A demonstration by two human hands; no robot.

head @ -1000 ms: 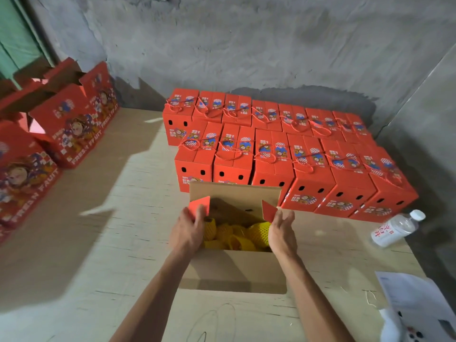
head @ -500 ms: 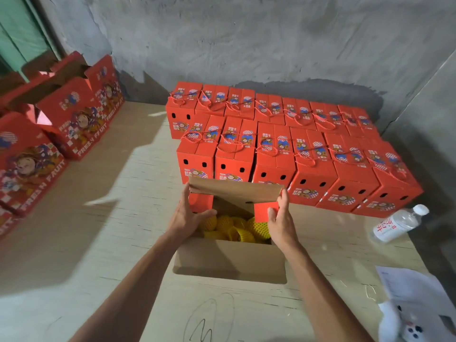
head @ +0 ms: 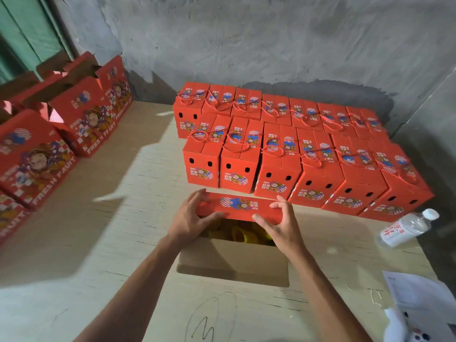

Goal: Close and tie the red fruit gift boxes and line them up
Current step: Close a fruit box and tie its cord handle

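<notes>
While I pressed the far flap (head: 239,208) down over the open box (head: 233,260) between my wrists, my left hand (head: 191,218) and right hand (head: 278,223) each pinched an end of it, thumb beneath, fingers curled over the top. The netted fruit (head: 240,232) sat just under my thumbs. I judged the flap could spring back or catch on fruit riding high. The finished boxes (head: 281,154) stood just beyond my fingertips.
</notes>
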